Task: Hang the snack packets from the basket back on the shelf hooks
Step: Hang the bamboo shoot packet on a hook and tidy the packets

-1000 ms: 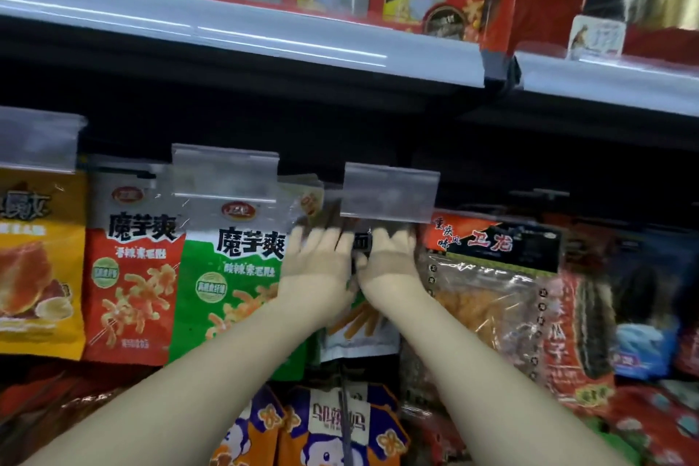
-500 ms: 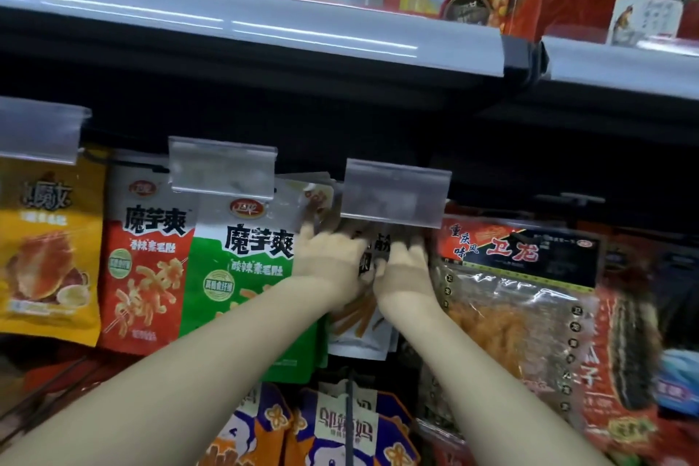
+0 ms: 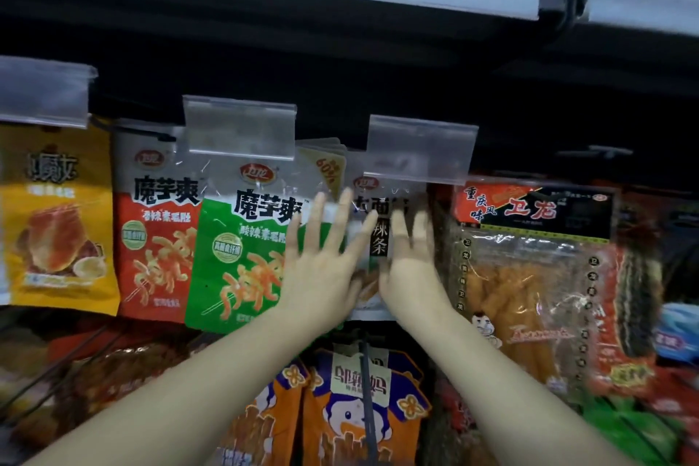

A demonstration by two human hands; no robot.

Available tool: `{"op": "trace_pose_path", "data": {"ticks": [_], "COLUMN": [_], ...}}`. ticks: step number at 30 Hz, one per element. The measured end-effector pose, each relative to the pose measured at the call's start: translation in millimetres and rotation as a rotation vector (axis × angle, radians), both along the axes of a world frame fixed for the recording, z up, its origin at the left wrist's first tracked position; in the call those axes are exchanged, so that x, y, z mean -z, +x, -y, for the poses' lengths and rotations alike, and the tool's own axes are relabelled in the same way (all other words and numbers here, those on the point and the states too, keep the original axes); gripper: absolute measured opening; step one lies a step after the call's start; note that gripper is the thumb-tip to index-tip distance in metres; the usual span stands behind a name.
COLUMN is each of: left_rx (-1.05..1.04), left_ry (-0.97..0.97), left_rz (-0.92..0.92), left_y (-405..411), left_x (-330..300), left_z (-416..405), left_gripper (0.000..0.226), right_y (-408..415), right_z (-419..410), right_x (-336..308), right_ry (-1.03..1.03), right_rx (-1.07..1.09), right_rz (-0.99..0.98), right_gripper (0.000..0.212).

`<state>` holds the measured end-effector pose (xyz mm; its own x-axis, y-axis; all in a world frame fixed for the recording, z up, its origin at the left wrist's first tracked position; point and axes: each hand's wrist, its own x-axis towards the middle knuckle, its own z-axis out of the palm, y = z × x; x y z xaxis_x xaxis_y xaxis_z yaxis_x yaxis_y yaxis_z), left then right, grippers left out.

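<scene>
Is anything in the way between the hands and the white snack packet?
Nothing visible: left hand and right hand are right in front of the white snack packet, fingers spread.

"魔芋爽" on red packet (image 3: 159,231) and green packet (image 3: 242,238); "卫龙" on clear packet (image 3: 529,276)

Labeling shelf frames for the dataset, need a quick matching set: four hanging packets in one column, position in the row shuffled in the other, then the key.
Packets:
1. yellow packet
2. red packet
3. green packet
4. white packet

Positions:
A. between the two open hands, under a clear tag holder
B. far left of the row
C. directly beside the left hand, on its outer side
D. second from the left, between two other packets

Pairs: 1-B, 2-D, 3-C, 4-A. The right hand flanks the white packet's other side.
</scene>
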<state>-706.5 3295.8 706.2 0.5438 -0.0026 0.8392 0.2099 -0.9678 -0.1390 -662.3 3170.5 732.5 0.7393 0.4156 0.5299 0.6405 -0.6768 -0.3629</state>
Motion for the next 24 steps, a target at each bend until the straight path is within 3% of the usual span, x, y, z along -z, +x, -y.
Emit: {"op": "trace_pose_path", "data": {"ticks": [4,11,24], "left_rx": [-0.074,-0.090,-0.085], "left_ry": [-0.231,-0.282,-0.223], "left_rz": [0.094,0.036,0.009], "left_y": [1.5,11.1,-5.0], "left_x": [34.6,41.7,41.3], "left_z": [3.3,8.5,-7.5], "left_gripper": [0.121,0.132,0.114], "right_y": [-6.8,-12.6,-24.0], "right_z": [0.9,-1.6,-7.5], "right_x": [16.6,32.5,19.7], "right_ry": [-0.050,-0.139,-0.294], "right_rx": [-0.008,0.027,0.029], "right_rz": [0.016,0.010,0.158], "right_gripper": [0.094,0.085,0.087]}}
